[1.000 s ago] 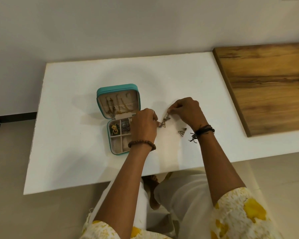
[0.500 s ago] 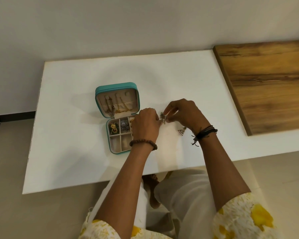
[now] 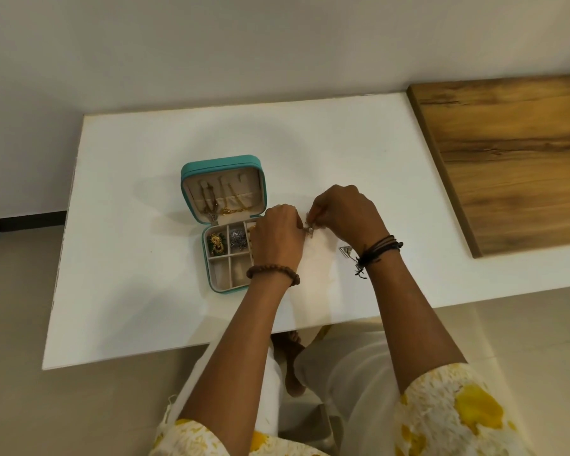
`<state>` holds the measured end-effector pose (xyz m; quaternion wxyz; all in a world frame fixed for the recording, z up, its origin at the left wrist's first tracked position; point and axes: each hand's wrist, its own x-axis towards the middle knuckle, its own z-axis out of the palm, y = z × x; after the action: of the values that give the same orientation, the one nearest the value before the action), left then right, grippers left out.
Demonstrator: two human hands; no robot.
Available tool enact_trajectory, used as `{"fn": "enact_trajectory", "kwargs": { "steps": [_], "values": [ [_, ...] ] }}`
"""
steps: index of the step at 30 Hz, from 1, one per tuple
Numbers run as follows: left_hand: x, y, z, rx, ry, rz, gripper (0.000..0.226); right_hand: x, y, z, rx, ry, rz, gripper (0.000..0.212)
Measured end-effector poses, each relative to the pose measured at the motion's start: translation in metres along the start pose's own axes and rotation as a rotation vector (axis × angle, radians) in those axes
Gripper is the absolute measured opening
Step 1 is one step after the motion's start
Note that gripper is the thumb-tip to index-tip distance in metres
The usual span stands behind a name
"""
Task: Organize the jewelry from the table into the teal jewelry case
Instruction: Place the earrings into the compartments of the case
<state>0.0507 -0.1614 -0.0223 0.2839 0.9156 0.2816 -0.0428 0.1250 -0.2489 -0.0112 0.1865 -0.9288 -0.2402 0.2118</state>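
Teal jewelry case (image 3: pixel 222 164) sits open on the white bench (image 3: pixel 139 251), left of centre, lid tipped back toward the wall. Lid lining is beige; gold chains (image 3: pixel 226 200) hang along it into a pocket. The tray below is split into compartments. Far-left compartment holds a gold-and-green piece (image 3: pixel 217 244). The compartment next to it holds a silver piece (image 3: pixel 237 239). The two near compartments in view show only beige lining. The right side of the tray is covered by the left hand.

Left hand (image 3: pixel 277 240) lies over the case's right edge, fingers curled, fingertips meeting the right hand. It wears a brown beaded bracelet (image 3: pixel 272 272) at the wrist. Right hand (image 3: pixel 344 215) is just right of it, fingers bunched, dark cord bands (image 3: pixel 379 250) on the wrist. Both hands pinch one small silver earring (image 3: pixel 309 228) between their fingertips, held just above the bench, just right of the case. Detail of the earring is too small to make out.

A second silver piece, a triangular earring (image 3: pixel 346 251), lies flat on the bench just beside the right wrist, untouched.

A wooden board (image 3: pixel 514 159) rests on the bench's right end, well apart from the case. Sleeves are white with yellow print (image 3: pixel 454 413).
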Motion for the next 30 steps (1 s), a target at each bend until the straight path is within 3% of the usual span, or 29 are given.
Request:
{"fn": "enact_trajectory", "kwargs": {
  "steps": [7, 14, 18, 24, 28, 30],
  "values": [
    [-0.001, 0.001, -0.002, -0.009, -0.012, -0.007, 0.013, -0.007, 0.008, -0.027, 0.273, 0.004, 0.039, 0.009],
    [-0.001, 0.000, -0.003, -0.025, -0.003, 0.011, 0.012, -0.032, 0.014, -0.032, 0.371, -0.222, 0.157, 0.032],
    [-0.001, -0.001, -0.003, -0.034, -0.009, 0.013, 0.013, -0.037, 0.016, -0.025, 0.307, -0.316, 0.192, 0.034],
    [-0.002, -0.002, -0.004, -0.122, -0.001, 0.003, 0.009, -0.030, 0.023, -0.017, 0.239, -0.183, 0.199, 0.030],
    [0.001, -0.003, -0.007, -0.378, -0.044, -0.062, 0.008, -0.024, 0.020, -0.019, 0.335, 0.022, 0.117, 0.017],
    [0.003, -0.002, -0.010, -0.504, -0.082, -0.103, 0.011, -0.023, 0.015, -0.021, 0.402, 0.050, 0.046, 0.010]
  ]
}}
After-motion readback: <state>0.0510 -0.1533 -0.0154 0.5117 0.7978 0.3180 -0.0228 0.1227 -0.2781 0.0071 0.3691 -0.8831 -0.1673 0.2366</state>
